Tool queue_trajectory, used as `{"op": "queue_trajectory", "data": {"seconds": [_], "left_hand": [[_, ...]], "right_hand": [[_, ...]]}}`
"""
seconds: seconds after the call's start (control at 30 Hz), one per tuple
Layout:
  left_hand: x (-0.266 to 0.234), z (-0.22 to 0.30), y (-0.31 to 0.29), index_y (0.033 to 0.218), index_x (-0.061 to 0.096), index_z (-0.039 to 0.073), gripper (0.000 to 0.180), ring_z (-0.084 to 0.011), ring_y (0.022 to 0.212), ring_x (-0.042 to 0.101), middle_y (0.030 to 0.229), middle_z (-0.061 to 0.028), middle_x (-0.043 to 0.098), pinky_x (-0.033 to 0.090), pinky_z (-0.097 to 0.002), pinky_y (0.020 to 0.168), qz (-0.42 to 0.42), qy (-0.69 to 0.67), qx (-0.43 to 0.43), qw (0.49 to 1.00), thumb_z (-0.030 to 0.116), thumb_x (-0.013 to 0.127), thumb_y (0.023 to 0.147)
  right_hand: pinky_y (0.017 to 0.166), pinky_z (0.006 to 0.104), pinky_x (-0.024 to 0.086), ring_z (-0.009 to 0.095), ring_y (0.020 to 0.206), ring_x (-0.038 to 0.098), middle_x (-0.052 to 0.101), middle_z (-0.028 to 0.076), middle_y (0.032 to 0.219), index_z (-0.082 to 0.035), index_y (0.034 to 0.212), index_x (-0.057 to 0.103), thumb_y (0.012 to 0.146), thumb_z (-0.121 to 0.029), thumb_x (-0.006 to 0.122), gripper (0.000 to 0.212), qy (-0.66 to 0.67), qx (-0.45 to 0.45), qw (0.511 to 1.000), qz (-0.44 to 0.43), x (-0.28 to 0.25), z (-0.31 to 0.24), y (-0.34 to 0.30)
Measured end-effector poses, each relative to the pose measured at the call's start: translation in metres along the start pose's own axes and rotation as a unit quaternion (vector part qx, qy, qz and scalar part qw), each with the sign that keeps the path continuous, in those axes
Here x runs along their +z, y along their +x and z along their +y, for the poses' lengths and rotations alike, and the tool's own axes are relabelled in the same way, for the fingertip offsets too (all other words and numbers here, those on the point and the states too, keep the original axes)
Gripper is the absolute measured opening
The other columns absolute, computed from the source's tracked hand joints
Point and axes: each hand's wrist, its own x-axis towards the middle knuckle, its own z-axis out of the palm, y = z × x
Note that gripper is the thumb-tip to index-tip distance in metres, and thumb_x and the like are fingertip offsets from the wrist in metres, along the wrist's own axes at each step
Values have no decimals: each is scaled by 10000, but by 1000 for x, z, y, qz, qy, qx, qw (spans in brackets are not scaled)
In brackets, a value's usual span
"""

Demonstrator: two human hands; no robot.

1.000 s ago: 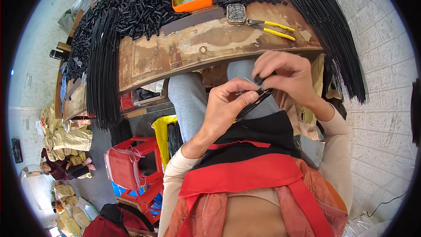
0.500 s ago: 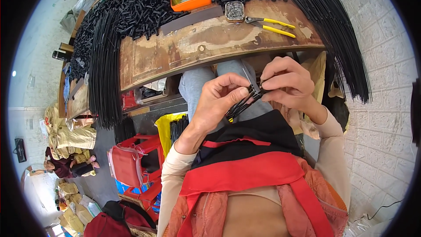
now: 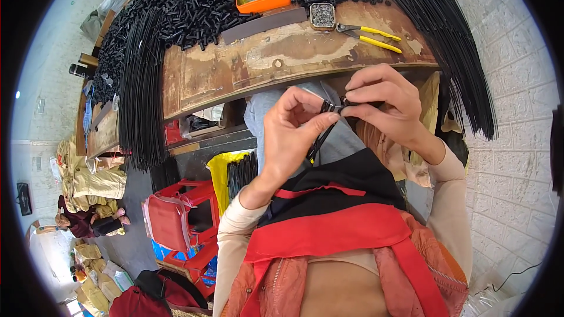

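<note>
Above my lap, my left hand [image 3: 292, 132] is closed on a small bundle of thin black rods [image 3: 319, 142], gripped between thumb and fingers near their upper ends. My right hand [image 3: 388, 103] pinches a small dark piece [image 3: 345, 103] right at those rod ends. Its exact kind is mostly hidden by the fingertips. Both hands' fingertips nearly meet, just in front of the edge of the wooden table [image 3: 258, 64]. The lower part of the bundle slants down toward the black and red apron [image 3: 329, 232].
Heaped on the table are short black tubes [image 3: 194, 9]. Long black rods hang over its edge at left [image 3: 141, 94] and right [image 3: 464, 64]. An orange box [image 3: 263, 1], a small tray of metal bits [image 3: 322, 16] and yellow-handled pliers [image 3: 376, 38] lie there. A red chair [image 3: 170, 220] stands left.
Both hands have shifted slightly left and up, with the rods still held. My right fingers have drawn closer together at the rod ends. The view has tilted slightly.
</note>
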Motion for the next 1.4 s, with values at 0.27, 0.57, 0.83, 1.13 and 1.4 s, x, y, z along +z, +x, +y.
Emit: {"op": "queue_trajectory", "data": {"seconds": [0.27, 0.57, 0.83, 1.13, 1.4], "left_hand": [[-22, -12, 13, 944, 577, 28, 223, -78, 835, 626, 892, -26, 657, 512, -235, 776, -100, -19, -32, 994, -32, 735, 799], [-29, -6, 23, 975, 617, 1, 148, -109, 856, 603, 956, -42, 613, 506, -265, 780, -203, -67, -91, 973, 7, 691, 847], [-25, -5, 23, 1001, 624, -15, 145, -107, 884, 601, 978, -40, 610, 528, -255, 791, -191, -77, -94, 974, -19, 664, 862], [-18, 1, 18, 1161, 620, -11, 317, -91, 863, 609, 982, -38, 630, 536, -245, 782, -193, -12, -82, 978, -32, 671, 848], [-20, 4, 17, 1174, 629, -8, 322, -92, 875, 603, 1055, -69, 658, 539, -250, 771, -172, -28, -91, 980, -47, 649, 855]], "right_hand": [[696, 291, 509, 205, 839, 638, 639, 126, 944, -22, 932, 662, 640, 47, 803, 332, 7, 27, 1000, -14, -1, 1, 7], [711, 282, 503, 189, 849, 632, 636, 108, 940, -27, 915, 669, 652, 32, 811, 305, 41, 57, 996, -46, -4, 1, 10], [788, 263, 487, 145, 901, 611, 619, 67, 973, -17, 950, 637, 700, 83, 768, 299, 239, 236, 938, -82, -13, -2, 14], [864, 263, 471, 98, 950, 580, 611, 29, 1018, -45, 937, 569, 769, -1, 741, 244, 254, 418, 866, -105, -17, 4, 30], [848, 252, 476, 90, 934, 591, 633, 27, 985, -26, 958, 620, 877, -79, 659, 104, 279, 429, 852, -111, -16, 1, 27]]}}
